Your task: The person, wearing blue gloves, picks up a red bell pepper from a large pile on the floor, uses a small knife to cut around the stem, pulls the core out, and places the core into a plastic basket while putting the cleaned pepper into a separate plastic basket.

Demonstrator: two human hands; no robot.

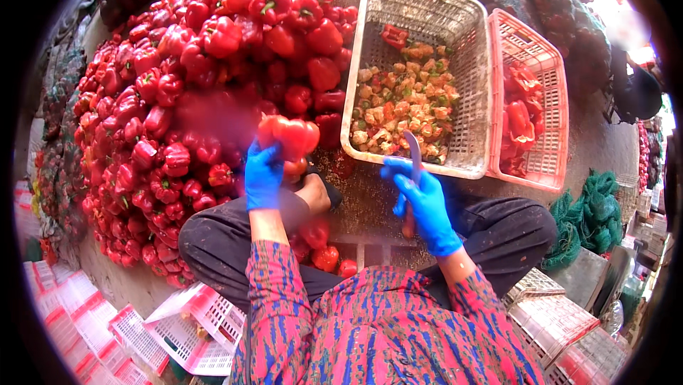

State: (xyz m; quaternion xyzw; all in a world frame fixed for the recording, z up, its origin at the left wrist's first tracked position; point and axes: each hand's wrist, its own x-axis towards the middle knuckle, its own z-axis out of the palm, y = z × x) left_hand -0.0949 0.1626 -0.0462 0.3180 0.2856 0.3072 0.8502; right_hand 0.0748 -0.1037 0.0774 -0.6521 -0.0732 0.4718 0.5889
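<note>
Both my hands wear blue gloves. My left hand (263,172) grips a red bell pepper (290,137) from below, held up at the right edge of a big heap of red bell peppers (163,100). In my right hand (425,204) is a knife (413,152), its blade pointing up and away from me, its handle end showing below the fingers. The blade tip overlaps the near rim of a whitish plastic crate (469,86). Inside that crate lie many cut pepper cores (405,104) with seeds, and one red pepper piece (394,36).
A pink crate (553,140) with cut red peppers (523,122) stands against the white crate's right side. Green netting (589,214) lies at the right. Stacked pink-and-white crates (196,328) sit behind me at lower left. Filled net sacks (541,1) stand at the far right.
</note>
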